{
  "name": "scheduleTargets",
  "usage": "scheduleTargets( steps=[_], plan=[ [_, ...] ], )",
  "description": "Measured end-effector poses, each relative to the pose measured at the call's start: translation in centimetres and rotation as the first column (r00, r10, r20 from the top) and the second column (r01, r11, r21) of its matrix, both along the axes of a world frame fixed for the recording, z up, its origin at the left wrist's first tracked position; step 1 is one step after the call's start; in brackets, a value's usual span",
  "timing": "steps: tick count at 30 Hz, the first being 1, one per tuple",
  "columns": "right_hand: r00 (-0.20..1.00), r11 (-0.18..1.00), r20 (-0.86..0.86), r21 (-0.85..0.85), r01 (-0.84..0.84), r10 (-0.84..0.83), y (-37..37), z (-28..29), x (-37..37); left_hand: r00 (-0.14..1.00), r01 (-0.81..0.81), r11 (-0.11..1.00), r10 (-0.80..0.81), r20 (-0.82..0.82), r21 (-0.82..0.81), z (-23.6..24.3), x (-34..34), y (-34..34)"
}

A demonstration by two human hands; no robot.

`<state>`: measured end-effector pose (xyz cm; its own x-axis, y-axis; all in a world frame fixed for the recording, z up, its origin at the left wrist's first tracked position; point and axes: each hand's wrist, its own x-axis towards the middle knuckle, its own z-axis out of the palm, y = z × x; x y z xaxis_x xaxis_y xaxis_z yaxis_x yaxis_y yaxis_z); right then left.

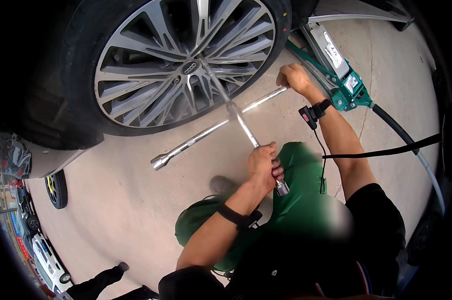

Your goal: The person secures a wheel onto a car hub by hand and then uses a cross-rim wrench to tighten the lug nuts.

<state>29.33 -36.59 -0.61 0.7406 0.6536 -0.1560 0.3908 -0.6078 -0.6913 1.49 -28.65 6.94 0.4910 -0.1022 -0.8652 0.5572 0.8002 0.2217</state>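
Observation:
A chrome four-way lug wrench point(201, 136) reaches from the car wheel point(151, 85) towards me. Its far socket end meets the wheel near the hub, among the silver and dark spokes. My left hand point(264, 164) is wrapped round the near arm of the wrench, just behind its socket end. At the end of the right-hand arm, my right hand point(294, 78) is curled over the bar's tip; the undersides of its fingers are hidden. The wrench's left arm, with a socket at its end, points free over the floor.
A green floor jack point(348, 90) stands right of the wheel, its dark handle point(393, 122) slanting down to the right. A black cable point(386, 154) crosses near my right forearm. A loose wheel point(57, 190), parked cars point(48, 260) and another person's leg point(98, 281) are at left.

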Motion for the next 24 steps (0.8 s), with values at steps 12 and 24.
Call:
scheduleTargets(
  steps=[12, 24],
  plan=[
    [0.954, 0.948, 0.242, -0.303, -0.097, 0.175, 1.2, 6.5, -4.8, 0.991, -0.131, 0.990, 0.132, -0.014, 0.050, 0.3, -0.9, -0.6],
    [0.370, 0.947, 0.878, -0.236, -0.218, 0.304, 4.4, 18.7, -10.0, 0.994, -0.087, 0.995, 0.090, 0.057, -0.047, -0.6, -3.2, 2.0]
  ],
)
